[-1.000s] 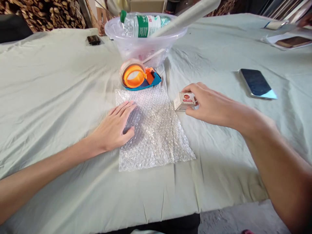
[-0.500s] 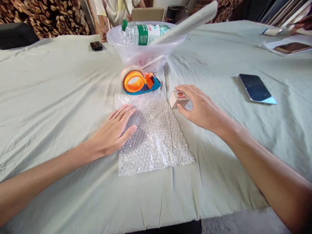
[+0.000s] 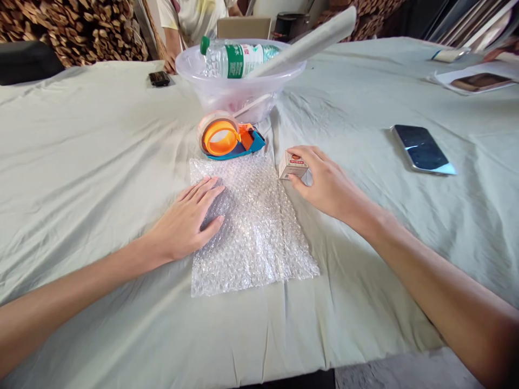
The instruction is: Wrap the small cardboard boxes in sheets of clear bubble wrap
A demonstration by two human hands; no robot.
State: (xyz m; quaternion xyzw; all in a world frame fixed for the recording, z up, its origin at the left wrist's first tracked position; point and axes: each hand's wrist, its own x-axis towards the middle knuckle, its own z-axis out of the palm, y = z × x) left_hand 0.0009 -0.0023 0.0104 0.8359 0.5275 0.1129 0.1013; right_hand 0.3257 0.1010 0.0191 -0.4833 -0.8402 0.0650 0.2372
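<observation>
One bare left hand (image 3: pixel 184 222) rests, fingers extended and slightly spread, on a rectangular sheet of clear bubble wrap (image 3: pixel 255 232) lying on a worktop (image 3: pixel 121 319) under pale green cloth. The right hand (image 3: pixel 324 181) holds a small white printed cardboard box (image 3: pixel 291 168) between thumb and fingers, just beside the sheet's right edge. An orange-and-blue tape dispenser (image 3: pixel 247 143) lies just beyond.
</observation>
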